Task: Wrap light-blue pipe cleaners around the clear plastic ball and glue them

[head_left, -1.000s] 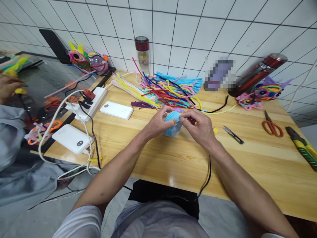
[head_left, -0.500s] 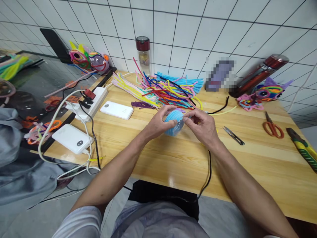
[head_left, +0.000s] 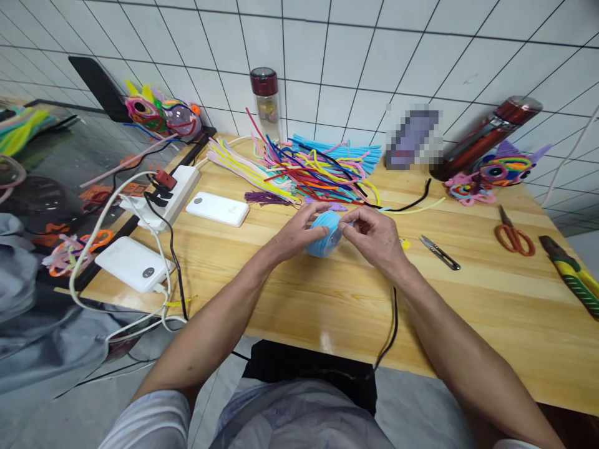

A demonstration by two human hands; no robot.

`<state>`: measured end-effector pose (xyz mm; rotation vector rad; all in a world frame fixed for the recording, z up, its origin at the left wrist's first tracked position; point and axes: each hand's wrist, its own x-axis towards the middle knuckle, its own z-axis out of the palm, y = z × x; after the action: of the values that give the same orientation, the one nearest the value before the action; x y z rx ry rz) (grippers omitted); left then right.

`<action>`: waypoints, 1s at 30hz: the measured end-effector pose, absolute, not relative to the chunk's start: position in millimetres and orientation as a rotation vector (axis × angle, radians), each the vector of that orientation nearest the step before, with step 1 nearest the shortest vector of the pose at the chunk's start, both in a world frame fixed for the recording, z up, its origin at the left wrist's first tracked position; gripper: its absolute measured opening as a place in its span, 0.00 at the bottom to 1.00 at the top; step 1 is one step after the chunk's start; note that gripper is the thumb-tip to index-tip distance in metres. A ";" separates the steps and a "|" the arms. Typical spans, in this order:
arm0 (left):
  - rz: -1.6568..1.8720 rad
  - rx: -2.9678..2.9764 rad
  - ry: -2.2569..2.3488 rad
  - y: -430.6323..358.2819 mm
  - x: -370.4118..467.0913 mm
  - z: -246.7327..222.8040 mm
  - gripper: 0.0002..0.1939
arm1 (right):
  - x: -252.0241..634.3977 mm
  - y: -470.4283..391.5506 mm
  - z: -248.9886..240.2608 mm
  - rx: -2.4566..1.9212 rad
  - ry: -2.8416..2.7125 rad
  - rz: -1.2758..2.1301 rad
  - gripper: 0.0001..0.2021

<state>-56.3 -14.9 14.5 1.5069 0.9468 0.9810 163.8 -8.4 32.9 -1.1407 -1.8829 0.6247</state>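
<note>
My left hand (head_left: 299,232) is wrapped round a clear plastic ball (head_left: 335,240) whose left part is covered by coils of light blue pipe cleaner (head_left: 320,239). The thumb presses on the near face of the coils. At the ball's right side, my right hand (head_left: 372,234) pinches thumb and forefinger together on the blue pipe cleaner. A short light blue end shows behind the right knuckles. The ball is held above the wooden table (head_left: 299,299). Behind the hands lies a heap of pipe cleaners (head_left: 322,171) in many colours.
Thread snips (head_left: 440,252), orange-handled scissors (head_left: 513,237) and pliers (head_left: 571,274) lie to the right. White power banks (head_left: 218,209) and a power strip (head_left: 171,196) with cables are left. A glass bottle (head_left: 266,103), a flask (head_left: 491,137) and a decorated fish (head_left: 503,165) stand behind.
The view has shifted slightly. Both hands remain at the ball; it has turned a little, and the right fingers have moved slightly lower along its side.
</note>
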 end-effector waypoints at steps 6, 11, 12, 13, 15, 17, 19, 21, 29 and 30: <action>0.974 1.522 1.040 -15.6 -54.1 17.3 0.29 | 161.5 -11.1 34.5 -1.146 -1.907 0.604 0.04; 0.988 1.528 1.040 -17.1 -51.7 21.9 0.24 | 160.8 -11.8 35.5 -1.166 -1.911 0.600 0.03; 0.995 1.519 1.038 -17.1 -51.4 22.1 0.24 | 161.3 -11.1 35.0 -1.162 -1.913 0.598 0.03; 1.001 1.508 1.036 -17.2 -51.3 22.2 0.23 | 162.0 -10.2 34.2 -1.156 -1.915 0.596 0.04; 1.013 1.492 1.031 -17.1 -51.2 22.4 0.23 | 163.5 -8.2 32.5 -1.148 -1.915 0.597 0.04; 1.020 1.484 1.033 -17.2 -51.6 22.8 0.22 | 164.7 -6.7 30.9 -1.153 -1.913 0.595 0.05; 1.012 1.484 1.045 -17.5 -52.0 23.8 0.21 | 165.2 -6.0 30.0 -1.162 -1.918 0.596 0.04; 1.000 1.490 1.052 -18.0 -52.5 25.2 0.21 | 165.0 -5.9 29.5 -1.163 -1.920 0.603 0.04; 0.970 1.549 1.064 -21.0 -54.3 31.0 0.20 | 163.4 -7.1 28.6 -1.157 -1.914 0.640 0.04; 0.977 1.552 1.061 -20.9 -54.4 30.6 0.20 | 163.2 -7.3 28.7 -1.161 -1.912 0.639 0.04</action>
<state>-54.4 -20.9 30.6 1.5518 1.0614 0.9774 163.2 -7.3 28.7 -1.1606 -1.9119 0.6393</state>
